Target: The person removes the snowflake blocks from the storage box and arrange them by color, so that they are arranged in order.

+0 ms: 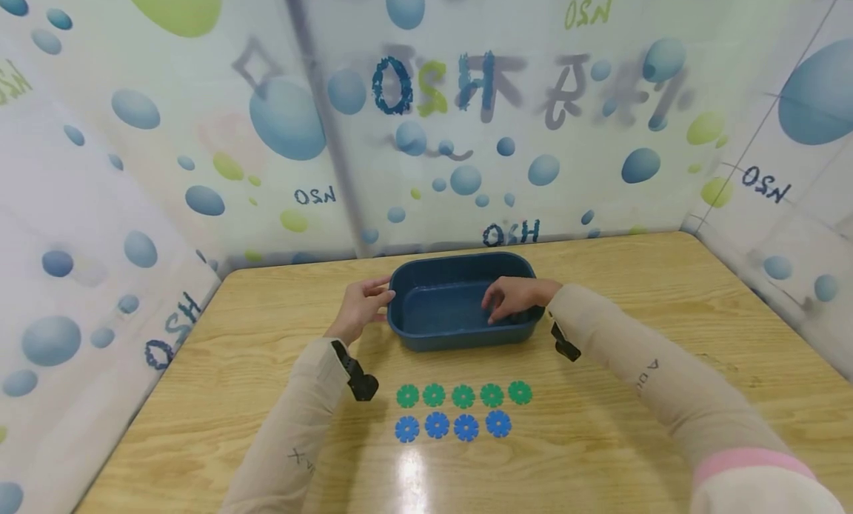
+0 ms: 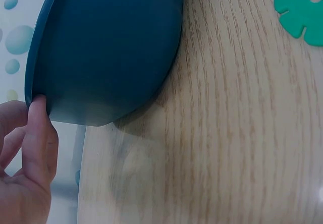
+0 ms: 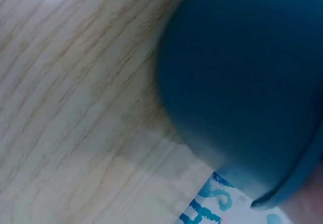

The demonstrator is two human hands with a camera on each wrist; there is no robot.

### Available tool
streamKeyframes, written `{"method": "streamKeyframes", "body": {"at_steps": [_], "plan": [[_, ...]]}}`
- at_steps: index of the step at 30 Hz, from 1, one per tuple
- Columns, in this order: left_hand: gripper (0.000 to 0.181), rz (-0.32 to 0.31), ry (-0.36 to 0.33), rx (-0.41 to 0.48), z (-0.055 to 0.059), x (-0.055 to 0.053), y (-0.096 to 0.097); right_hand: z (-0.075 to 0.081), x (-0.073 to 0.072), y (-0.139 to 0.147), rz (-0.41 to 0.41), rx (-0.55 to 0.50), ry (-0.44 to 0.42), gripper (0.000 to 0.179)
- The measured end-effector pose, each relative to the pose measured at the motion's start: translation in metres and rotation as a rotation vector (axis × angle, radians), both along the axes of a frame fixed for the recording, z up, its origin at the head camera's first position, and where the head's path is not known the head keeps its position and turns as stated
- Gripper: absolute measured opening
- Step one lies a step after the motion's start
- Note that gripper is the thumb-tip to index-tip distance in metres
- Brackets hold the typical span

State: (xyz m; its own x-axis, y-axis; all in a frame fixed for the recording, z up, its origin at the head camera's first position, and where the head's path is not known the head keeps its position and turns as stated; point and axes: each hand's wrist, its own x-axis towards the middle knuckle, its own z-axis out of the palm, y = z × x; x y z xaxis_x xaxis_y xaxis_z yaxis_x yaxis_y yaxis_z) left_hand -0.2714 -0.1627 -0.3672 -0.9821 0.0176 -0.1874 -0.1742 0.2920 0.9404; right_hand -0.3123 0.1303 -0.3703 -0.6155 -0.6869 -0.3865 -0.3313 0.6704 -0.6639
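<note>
A dark blue, oval-ended plastic basin (image 1: pixel 433 344) stands on the wooden table. At its left end my left hand (image 1: pixel 360 306) touches the rim, with the thumb and fingers extended against the outside; this contact also shows in the left wrist view, where the hand (image 2: pixel 30 168) meets the basin wall (image 2: pixel 106 47). My right hand (image 1: pixel 516 298) reaches over the right end into the basin, fingers bent loosely downward and nothing visible between them. In the right wrist view, the basin wall (image 3: pixel 237 82) hides the right fingers.
In front of the basin lie a row of several green notched discs (image 1: pixel 463 396) and, nearer, a row of several blue notched discs (image 1: pixel 466 427). The wooden table (image 1: pixel 220 381) meets patterned curtains (image 1: pixel 426 151) at its back and sides.
</note>
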Motion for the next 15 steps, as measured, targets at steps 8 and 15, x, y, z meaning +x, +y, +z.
{"method": "streamKeyframes", "body": {"at_steps": [8,15], "plan": [[0.040,-0.002,0.005,0.002,-0.001,-0.001,0.000,0.013,0.020,-0.008,-0.034,0.107,-0.040,0.024],[0.040,0.003,-0.001,0.003,-0.001,-0.001,-0.001,0.005,0.019,-0.013,0.034,0.026,0.018,0.023]]}}
